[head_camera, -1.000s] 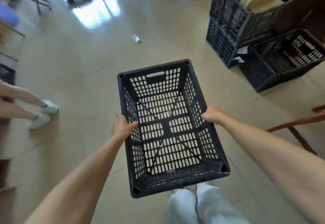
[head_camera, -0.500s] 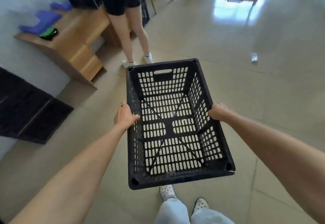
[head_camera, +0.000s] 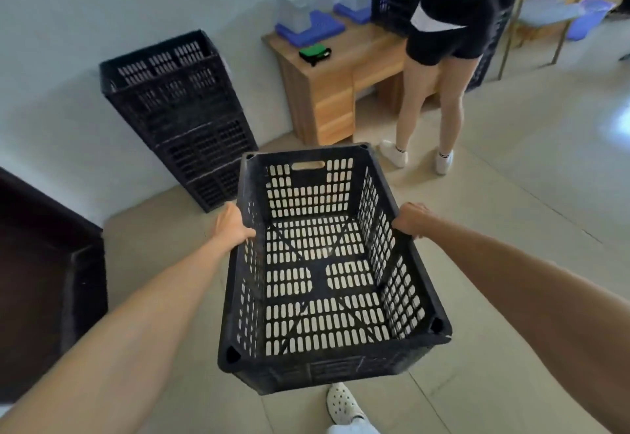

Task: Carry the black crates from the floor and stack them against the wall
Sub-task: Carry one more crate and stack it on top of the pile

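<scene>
- Crate (head_camera: 318, 275) in transit: a person carries an empty black crate in both hands, held clear of the tiled floor (head_camera: 511, 263). It faces a stack of matching crates (head_camera: 184, 116) that stands against the pale wall (head_camera: 102, 7), ahead and to the left.
- The left hand (head_camera: 231, 225) grips the left long rim with its thumb hooked over the inside edge. The right hand (head_camera: 410, 219) clasps the opposite rim with fingers curled over it.
- The step in hand appears to be the walk to the stack. Doing it well likely means keeping the crate level and approaching the stack squarely. The crate then has to be raised above the top one and its corners lined up, so that it seats flat rather than skewed.
- A second person (head_camera: 443, 24) stands at a wooden desk (head_camera: 341, 69) just right of the stack, so a line hugging the left looks safer.
- The crate is hard moulded plastic, rectangular and slightly tapered. Rows of small slots pierce its walls and base.
- Diagonal ribs cross the base, a handle slot cuts the far end wall, and the corners carry hollow posts.
- The floor is smooth and glossy, and the desk is light wood with drawers.
</scene>
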